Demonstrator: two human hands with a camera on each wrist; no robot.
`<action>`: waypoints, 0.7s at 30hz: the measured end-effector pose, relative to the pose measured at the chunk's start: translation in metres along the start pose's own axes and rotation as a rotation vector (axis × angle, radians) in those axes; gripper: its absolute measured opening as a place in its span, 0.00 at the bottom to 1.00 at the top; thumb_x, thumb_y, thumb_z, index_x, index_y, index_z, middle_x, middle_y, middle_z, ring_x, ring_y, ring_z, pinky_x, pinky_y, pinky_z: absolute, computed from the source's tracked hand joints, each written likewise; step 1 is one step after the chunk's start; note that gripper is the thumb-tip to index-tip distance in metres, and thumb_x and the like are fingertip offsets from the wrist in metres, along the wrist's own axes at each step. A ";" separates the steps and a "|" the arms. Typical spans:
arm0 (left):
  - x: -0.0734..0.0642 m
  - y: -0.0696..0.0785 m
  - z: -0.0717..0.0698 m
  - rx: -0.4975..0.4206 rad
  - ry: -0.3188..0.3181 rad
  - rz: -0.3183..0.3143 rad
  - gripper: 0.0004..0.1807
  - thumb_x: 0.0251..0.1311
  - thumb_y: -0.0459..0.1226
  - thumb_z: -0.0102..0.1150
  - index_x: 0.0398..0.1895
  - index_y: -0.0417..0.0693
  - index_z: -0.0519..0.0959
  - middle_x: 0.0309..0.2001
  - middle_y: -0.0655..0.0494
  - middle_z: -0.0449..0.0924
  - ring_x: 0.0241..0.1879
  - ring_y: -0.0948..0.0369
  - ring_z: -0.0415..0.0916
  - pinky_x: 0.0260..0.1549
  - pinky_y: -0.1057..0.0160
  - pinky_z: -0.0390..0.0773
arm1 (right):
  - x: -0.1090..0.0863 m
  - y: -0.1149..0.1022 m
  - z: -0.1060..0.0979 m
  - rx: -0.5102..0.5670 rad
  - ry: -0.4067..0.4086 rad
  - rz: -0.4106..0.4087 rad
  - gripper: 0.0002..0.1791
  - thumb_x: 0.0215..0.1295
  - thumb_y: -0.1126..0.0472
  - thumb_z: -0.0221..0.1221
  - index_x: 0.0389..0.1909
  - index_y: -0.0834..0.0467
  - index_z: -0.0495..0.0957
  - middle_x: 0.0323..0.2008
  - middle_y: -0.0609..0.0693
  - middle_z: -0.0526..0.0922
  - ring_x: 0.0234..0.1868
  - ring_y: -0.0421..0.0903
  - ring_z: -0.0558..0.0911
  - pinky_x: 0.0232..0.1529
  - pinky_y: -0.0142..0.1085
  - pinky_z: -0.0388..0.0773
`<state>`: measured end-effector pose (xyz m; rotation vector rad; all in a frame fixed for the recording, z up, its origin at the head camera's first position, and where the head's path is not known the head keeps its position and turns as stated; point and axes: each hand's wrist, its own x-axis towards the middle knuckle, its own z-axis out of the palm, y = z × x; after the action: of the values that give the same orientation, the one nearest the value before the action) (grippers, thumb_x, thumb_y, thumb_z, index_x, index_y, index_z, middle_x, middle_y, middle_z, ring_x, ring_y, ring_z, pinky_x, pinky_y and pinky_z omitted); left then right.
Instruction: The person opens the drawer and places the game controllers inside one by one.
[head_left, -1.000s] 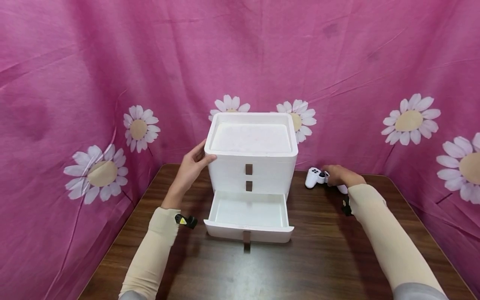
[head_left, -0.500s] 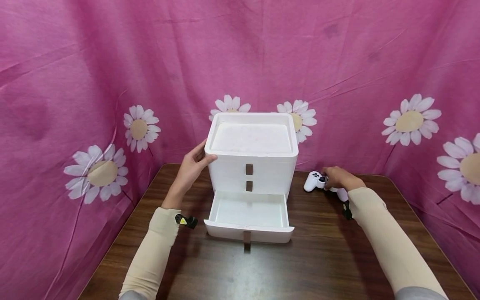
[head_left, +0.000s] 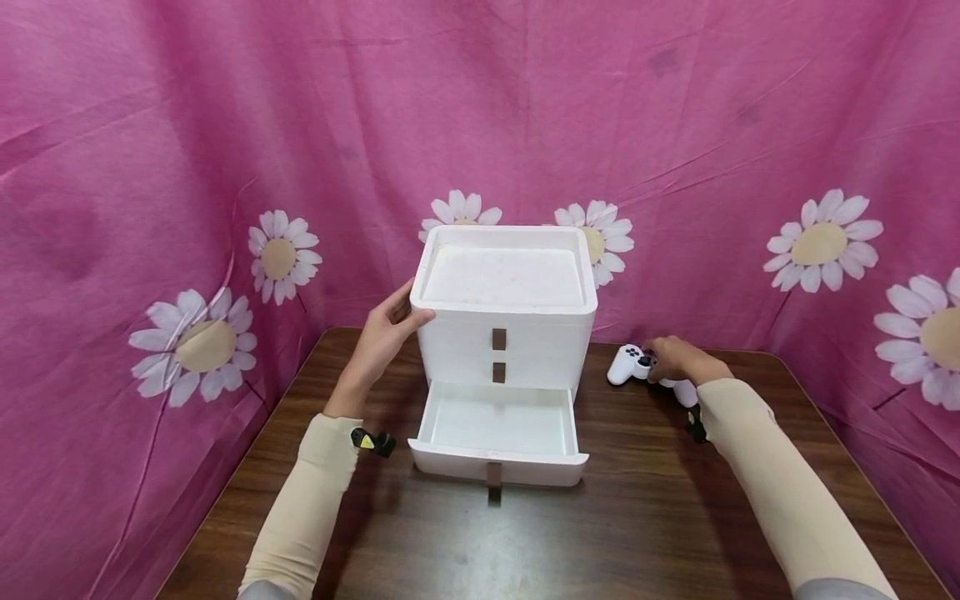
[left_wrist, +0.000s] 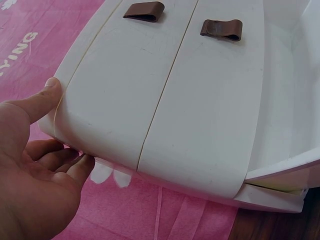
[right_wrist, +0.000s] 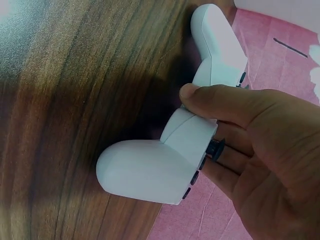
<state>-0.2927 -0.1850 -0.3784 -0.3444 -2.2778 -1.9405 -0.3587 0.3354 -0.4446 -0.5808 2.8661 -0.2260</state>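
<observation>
A white three-drawer unit (head_left: 453,350) with brown tab handles stands mid-table, its bottom drawer (head_left: 457,465) pulled out and bare inside. My left hand (head_left: 381,337) grips the unit's upper left corner. In the left wrist view the thumb (left_wrist: 47,97) lies over the front edge, while the fingers bend against the side. To the right of the unit, my right hand (head_left: 681,358) pinches a white game controller (head_left: 624,367) by its middle. The right wrist view shows the thumb on the controller's (right_wrist: 155,167) underside and fingers on the button side, with a black thumbstick between.
The brown wooden table (head_left: 637,517) carries the unit and backs onto a pink curtain (head_left: 525,108) printed with white daisies. A shallow tray top (head_left: 502,279) with a raised rim caps the unit.
The controller has turned a little, its near grip end shifting slightly in the right hand, mostly in the first half second. The left hand and the drawer unit stay put.
</observation>
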 end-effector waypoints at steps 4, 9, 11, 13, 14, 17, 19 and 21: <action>0.000 0.000 0.001 -0.001 0.003 0.005 0.41 0.71 0.40 0.71 0.84 0.54 0.63 0.81 0.51 0.66 0.78 0.55 0.67 0.74 0.50 0.73 | -0.001 0.000 0.001 -0.005 0.000 0.010 0.34 0.49 0.63 0.75 0.57 0.74 0.80 0.49 0.71 0.86 0.49 0.64 0.84 0.54 0.60 0.82; 0.000 -0.001 0.000 0.000 0.002 -0.001 0.41 0.71 0.41 0.71 0.84 0.54 0.63 0.81 0.51 0.67 0.77 0.55 0.68 0.73 0.52 0.74 | -0.002 0.001 0.001 -0.018 -0.006 0.014 0.28 0.50 0.61 0.75 0.52 0.71 0.84 0.42 0.64 0.87 0.42 0.58 0.82 0.48 0.56 0.83; -0.001 -0.001 0.000 0.003 -0.001 -0.003 0.42 0.71 0.41 0.71 0.84 0.55 0.63 0.81 0.52 0.66 0.77 0.55 0.68 0.73 0.51 0.74 | -0.003 0.002 0.001 -0.025 -0.006 0.018 0.25 0.50 0.61 0.75 0.49 0.69 0.85 0.39 0.61 0.86 0.40 0.56 0.81 0.44 0.54 0.82; -0.001 -0.001 0.000 0.005 -0.003 -0.004 0.42 0.71 0.41 0.71 0.84 0.55 0.63 0.81 0.51 0.66 0.78 0.55 0.67 0.74 0.50 0.73 | -0.003 0.004 0.001 -0.033 -0.008 0.020 0.23 0.52 0.60 0.75 0.47 0.67 0.85 0.37 0.59 0.86 0.38 0.55 0.81 0.43 0.54 0.82; -0.001 0.000 0.000 0.005 -0.003 -0.003 0.42 0.71 0.41 0.71 0.84 0.55 0.63 0.81 0.51 0.66 0.78 0.55 0.67 0.74 0.50 0.73 | -0.004 0.003 0.000 -0.037 -0.009 0.024 0.23 0.53 0.59 0.75 0.47 0.67 0.85 0.37 0.59 0.86 0.39 0.55 0.81 0.43 0.54 0.82; -0.002 0.001 0.001 0.016 -0.003 -0.001 0.42 0.71 0.42 0.71 0.84 0.55 0.63 0.81 0.52 0.65 0.79 0.55 0.66 0.74 0.49 0.72 | -0.006 0.003 -0.001 -0.045 -0.007 0.025 0.24 0.54 0.58 0.76 0.50 0.67 0.85 0.39 0.59 0.86 0.39 0.55 0.81 0.44 0.55 0.82; -0.001 0.002 0.000 0.019 -0.002 0.003 0.42 0.71 0.42 0.71 0.84 0.55 0.63 0.81 0.52 0.65 0.79 0.55 0.66 0.74 0.48 0.73 | -0.008 0.002 -0.003 -0.049 -0.004 0.027 0.26 0.54 0.57 0.76 0.52 0.67 0.85 0.40 0.60 0.87 0.40 0.55 0.82 0.44 0.56 0.82; -0.001 0.002 0.000 0.020 -0.002 0.008 0.42 0.71 0.42 0.71 0.84 0.55 0.63 0.81 0.52 0.65 0.79 0.55 0.66 0.74 0.49 0.73 | -0.010 0.001 -0.004 -0.054 0.001 0.029 0.28 0.54 0.56 0.76 0.54 0.67 0.85 0.41 0.60 0.87 0.40 0.56 0.82 0.45 0.57 0.82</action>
<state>-0.2914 -0.1852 -0.3765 -0.3530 -2.2922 -1.9126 -0.3512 0.3406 -0.4388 -0.5493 2.8874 -0.1443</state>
